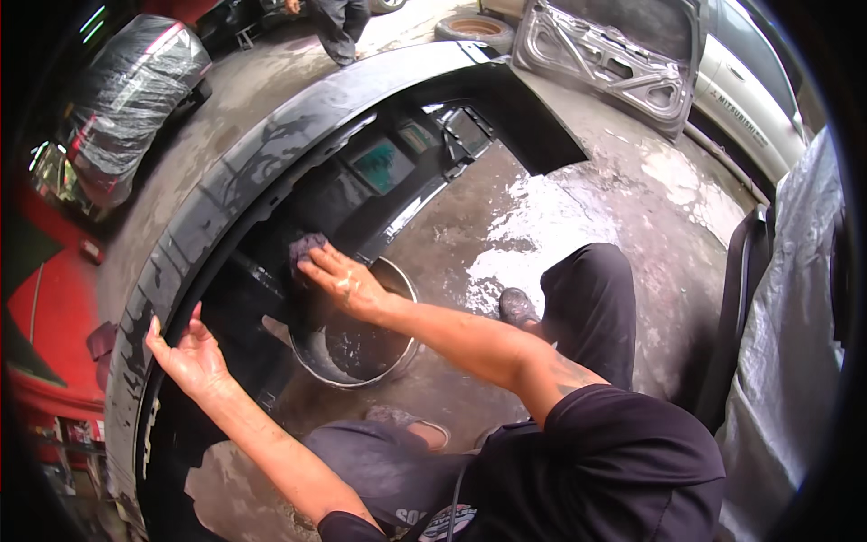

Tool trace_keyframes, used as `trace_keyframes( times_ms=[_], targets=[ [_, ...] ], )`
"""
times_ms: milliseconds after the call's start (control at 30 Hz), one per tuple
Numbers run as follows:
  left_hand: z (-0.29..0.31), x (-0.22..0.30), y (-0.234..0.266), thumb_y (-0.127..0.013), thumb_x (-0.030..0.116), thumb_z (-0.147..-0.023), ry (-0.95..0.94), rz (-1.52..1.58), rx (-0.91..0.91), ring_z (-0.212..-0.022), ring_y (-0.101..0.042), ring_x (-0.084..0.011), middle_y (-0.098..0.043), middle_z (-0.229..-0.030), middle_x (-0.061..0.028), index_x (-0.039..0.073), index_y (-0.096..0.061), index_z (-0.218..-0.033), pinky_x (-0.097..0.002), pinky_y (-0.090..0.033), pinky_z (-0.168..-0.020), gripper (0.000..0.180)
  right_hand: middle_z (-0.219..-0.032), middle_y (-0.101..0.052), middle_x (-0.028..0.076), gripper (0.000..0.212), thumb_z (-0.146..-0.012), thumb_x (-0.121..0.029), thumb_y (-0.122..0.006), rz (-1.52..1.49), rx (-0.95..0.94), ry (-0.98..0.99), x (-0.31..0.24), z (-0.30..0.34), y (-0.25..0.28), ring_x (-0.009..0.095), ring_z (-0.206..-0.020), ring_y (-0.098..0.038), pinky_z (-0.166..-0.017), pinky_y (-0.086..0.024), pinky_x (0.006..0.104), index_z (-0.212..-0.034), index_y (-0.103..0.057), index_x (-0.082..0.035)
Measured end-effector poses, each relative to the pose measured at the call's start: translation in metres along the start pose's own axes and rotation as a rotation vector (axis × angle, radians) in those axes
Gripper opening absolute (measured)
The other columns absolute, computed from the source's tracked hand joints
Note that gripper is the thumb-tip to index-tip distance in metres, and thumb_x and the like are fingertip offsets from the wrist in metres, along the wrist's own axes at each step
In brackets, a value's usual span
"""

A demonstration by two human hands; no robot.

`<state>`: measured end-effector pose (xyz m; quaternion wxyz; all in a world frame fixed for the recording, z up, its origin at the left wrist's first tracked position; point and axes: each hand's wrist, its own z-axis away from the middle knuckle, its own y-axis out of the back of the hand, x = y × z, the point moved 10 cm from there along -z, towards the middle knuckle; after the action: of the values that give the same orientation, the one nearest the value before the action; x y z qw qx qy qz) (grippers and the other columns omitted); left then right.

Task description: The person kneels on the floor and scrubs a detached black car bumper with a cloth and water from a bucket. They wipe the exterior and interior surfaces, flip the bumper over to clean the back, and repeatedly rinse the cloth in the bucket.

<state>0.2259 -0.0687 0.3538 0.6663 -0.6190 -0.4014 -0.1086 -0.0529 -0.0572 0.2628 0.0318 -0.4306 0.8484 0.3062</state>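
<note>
A long black car bumper (226, 172) curves across the wet concrete from lower left to upper middle. My left hand (185, 354) grips its near edge at the lower left, fingers curled over the rim. My right hand (339, 280) presses a small dark sanding pad (307, 246) against the bumper's inner black surface. Just below my right hand stands a round metal bucket (402, 357) with dark water in it. My knees and feet are close by the bucket.
A bare grey car door (614, 54) leans against a white car (750, 99) at the upper right. A plastic-wrapped car (126, 99) is at upper left, a red panel (54, 316) at left. Another person's legs (339, 27) stand at the top. Covered panels (786, 325) stand at right.
</note>
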Motion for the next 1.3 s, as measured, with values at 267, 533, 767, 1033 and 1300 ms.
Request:
trace_keyframes(
  times_ms=[267, 533, 767, 1033, 1300],
  targets=[
    [0.022, -0.016, -0.031, -0.070, 0.019, -0.088, 0.103, 0.072, -0.018, -0.089, -0.067, -0.0395, -0.062, -0.120, -0.0205, -0.002, -0.055, -0.123, -0.0319, -0.063, -0.063, 0.044, -0.138, -0.051, 0.024, 0.053, -0.086, -0.017, -0.059, 0.149, -0.110, 0.037, 0.049, -0.028, -0.001, 0.046, -0.129, -0.047, -0.112, -0.037, 0.0516, -0.137, -0.053, -0.006],
    [-0.002, -0.041, -0.011, -0.070, 0.024, -0.087, 0.265, 0.044, 0.008, -0.083, -0.069, -0.0354, -0.066, -0.110, -0.0174, 0.001, -0.055, -0.123, -0.0307, -0.062, -0.058, 0.045, -0.144, -0.048, 0.017, 0.058, -0.086, -0.017, -0.064, 0.306, -0.488, 0.110, 0.041, -0.007, -0.019, 0.040, -0.134, -0.044, -0.108, -0.040, 0.0512, -0.142, -0.051, -0.015],
    [-0.045, -0.071, -0.024, -0.072, 0.022, -0.084, 0.217, -0.077, -0.024, -0.077, -0.071, -0.0374, -0.067, -0.099, -0.0220, -0.002, -0.053, -0.117, -0.0341, -0.061, -0.053, 0.045, -0.095, -0.068, 0.010, 0.026, -0.077, 0.002, -0.064, 0.158, -0.202, 0.201, 0.020, -0.070, 0.104, 0.029, -0.084, -0.069, -0.067, -0.058, 0.0381, -0.102, -0.069, -0.004],
    [-0.119, -0.100, -0.015, -0.063, 0.020, -0.085, 0.286, -0.208, 0.003, -0.071, -0.072, -0.0360, -0.069, -0.088, -0.0244, -0.009, -0.057, -0.102, -0.0369, -0.063, -0.057, 0.034, -0.101, -0.065, 0.011, 0.035, -0.080, -0.021, -0.076, 0.559, -0.003, 0.452, 0.050, -0.167, 0.112, 0.033, -0.093, -0.066, -0.078, -0.054, 0.0449, -0.111, -0.067, -0.010],
    [-0.157, -0.132, 0.042, -0.062, 0.028, -0.088, 0.420, -0.333, 0.233, -0.071, -0.071, -0.0331, -0.069, -0.092, -0.0284, -0.008, -0.056, -0.108, -0.0374, -0.064, -0.061, 0.041, -0.089, -0.069, 0.017, 0.044, -0.073, -0.034, -0.082, 0.448, -0.574, 0.132, 0.150, -0.186, -0.010, 0.038, -0.091, -0.067, -0.080, -0.052, 0.0470, -0.107, -0.068, -0.009]
  ],
)
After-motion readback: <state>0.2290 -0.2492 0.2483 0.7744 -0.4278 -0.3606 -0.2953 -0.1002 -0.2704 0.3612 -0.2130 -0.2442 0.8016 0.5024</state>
